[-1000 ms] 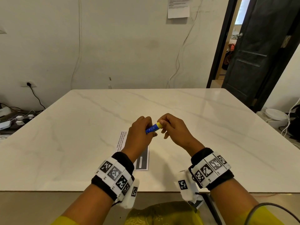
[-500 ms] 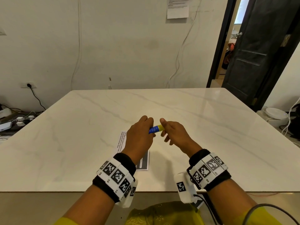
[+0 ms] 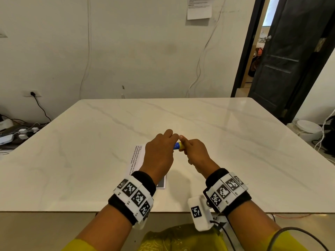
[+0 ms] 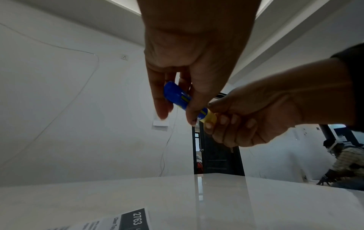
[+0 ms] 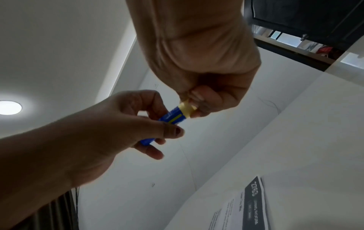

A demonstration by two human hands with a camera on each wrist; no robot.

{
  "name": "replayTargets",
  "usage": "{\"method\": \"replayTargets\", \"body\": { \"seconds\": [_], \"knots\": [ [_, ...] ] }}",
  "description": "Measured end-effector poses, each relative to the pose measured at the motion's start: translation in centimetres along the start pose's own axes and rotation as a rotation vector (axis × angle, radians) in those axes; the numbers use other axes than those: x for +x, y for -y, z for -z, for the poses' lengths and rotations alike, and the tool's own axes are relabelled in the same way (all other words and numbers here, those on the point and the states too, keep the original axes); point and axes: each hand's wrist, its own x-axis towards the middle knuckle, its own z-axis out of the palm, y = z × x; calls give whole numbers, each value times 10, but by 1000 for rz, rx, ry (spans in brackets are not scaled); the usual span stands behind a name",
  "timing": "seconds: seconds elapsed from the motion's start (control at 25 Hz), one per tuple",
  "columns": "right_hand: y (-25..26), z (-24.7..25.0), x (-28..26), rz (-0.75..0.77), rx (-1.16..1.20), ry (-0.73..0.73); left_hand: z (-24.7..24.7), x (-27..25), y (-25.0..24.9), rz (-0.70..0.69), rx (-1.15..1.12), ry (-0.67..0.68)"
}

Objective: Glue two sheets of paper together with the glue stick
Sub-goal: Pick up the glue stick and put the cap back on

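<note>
Above the surface [image 3: 235, 142], my left hand [image 3: 159, 153] pinches the glue stick [image 3: 177, 145]. My right hand [image 3: 194, 153], at three o'clock, pinches its yellow cap [image 5: 187, 109], probably for uncapping.

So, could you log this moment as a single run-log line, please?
left hand: grips glue stick body | right hand: pinches yellow end | paper: on table, unglued
</note>
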Motion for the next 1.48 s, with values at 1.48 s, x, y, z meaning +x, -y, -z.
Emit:
{"method": "replayTargets", "body": {
  "seconds": [1.48],
  "knots": [
    [-22, 43, -5, -300, 425, -65, -15, -11, 15, 197, -368, -43]
  ]
}}
